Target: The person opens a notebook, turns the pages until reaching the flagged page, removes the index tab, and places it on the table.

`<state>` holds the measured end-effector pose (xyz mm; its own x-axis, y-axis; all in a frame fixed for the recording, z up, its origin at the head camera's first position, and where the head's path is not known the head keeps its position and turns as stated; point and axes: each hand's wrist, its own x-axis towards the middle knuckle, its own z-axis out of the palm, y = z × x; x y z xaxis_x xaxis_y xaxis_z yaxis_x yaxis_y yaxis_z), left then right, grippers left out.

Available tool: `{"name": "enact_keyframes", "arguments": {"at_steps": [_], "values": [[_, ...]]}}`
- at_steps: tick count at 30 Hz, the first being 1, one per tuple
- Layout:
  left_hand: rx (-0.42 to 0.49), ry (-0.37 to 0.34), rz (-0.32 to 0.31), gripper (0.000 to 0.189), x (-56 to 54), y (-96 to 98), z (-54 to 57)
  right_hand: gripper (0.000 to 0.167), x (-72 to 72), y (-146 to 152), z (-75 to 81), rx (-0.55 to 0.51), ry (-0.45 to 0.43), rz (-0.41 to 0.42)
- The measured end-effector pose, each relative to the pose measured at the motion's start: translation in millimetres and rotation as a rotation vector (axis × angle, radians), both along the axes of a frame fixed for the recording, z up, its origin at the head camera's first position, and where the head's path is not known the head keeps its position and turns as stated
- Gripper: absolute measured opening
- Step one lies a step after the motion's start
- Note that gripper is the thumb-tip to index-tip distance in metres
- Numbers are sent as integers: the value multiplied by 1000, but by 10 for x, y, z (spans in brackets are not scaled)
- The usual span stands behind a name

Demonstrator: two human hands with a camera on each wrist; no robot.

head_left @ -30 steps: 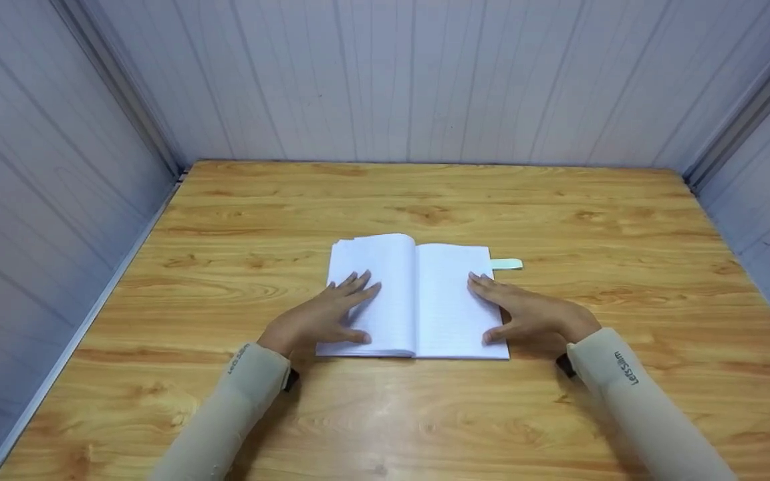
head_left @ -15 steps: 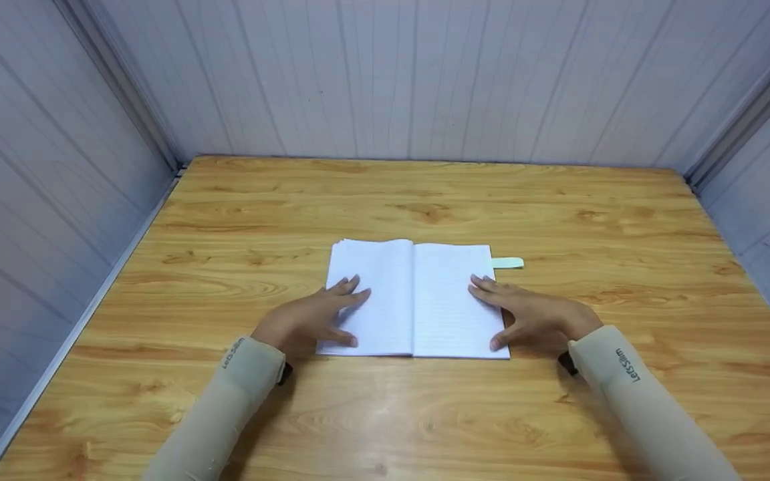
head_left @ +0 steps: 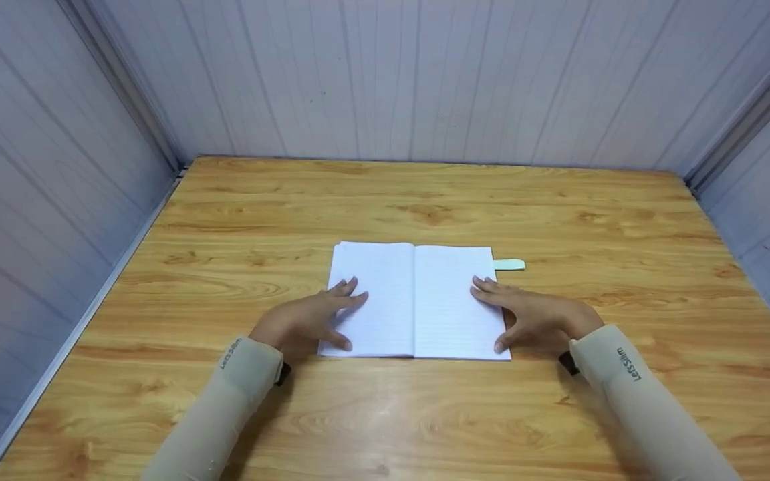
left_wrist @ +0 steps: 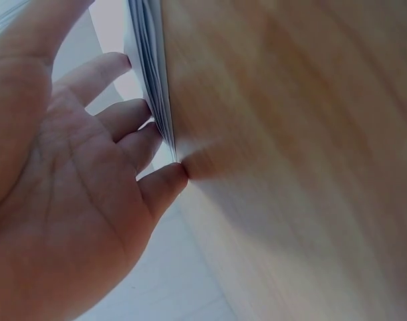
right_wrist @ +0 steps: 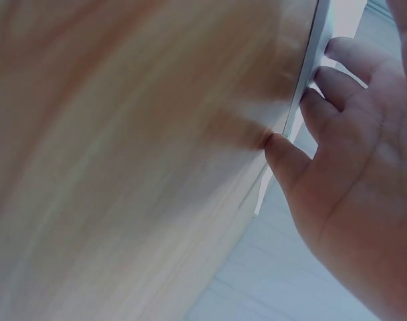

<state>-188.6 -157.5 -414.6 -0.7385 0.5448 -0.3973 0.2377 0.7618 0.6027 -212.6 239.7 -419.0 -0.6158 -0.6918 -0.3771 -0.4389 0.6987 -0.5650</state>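
Observation:
A notebook [head_left: 388, 300] with white lined pages lies opened flat in the middle of the table. My left hand [head_left: 311, 315] rests its spread fingertips on the left page, near the outer edge. On the right page's outer edge, the fingertips of my right hand [head_left: 535, 314] rest the same way. In the left wrist view, the page stack [left_wrist: 153, 73] shows edge-on under the fingers, and the little finger touches the tabletop. The right wrist view shows a thinner page edge [right_wrist: 310, 60] beneath the fingertips. A pale green tab [head_left: 509, 264] sticks out from the notebook's right side.
The wooden table [head_left: 385, 421] reaches back to a pale panelled wall [head_left: 385, 80]. Side walls stand at the left [head_left: 44, 167] and right [head_left: 766, 220]. Light sleeves cover both forearms, with a dark strap at each wrist.
The left page, which bulged near the spine, now lies flatter. My left hand has slid left towards the page's outer edge. My right hand has hardly moved; its thumb shifted slightly outward.

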Motion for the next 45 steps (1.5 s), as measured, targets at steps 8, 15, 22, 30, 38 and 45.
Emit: {"name": "enact_keyframes", "arguments": {"at_steps": [8,15,22,30,38,45], "values": [[-30,2,-19,92,-6,15,-1,106,4,-3,-44,-37,0,9],[-44,6,-3,92,-25,25,-17,107,-18,3,-10,-22,-1,6],[-37,19,-8,91,-36,26,-21,108,-17,24,7,3,-6,-9],[-41,26,-29,91,-33,16,-28,107,-4,16,15,12,-22,-22],[-22,37,-70,92,-16,-18,-6,110,-19,11,-2,-16,-19,11],[-58,41,-57,92,-36,1,-13,109,-14,20,-2,10,-19,-9]]}}
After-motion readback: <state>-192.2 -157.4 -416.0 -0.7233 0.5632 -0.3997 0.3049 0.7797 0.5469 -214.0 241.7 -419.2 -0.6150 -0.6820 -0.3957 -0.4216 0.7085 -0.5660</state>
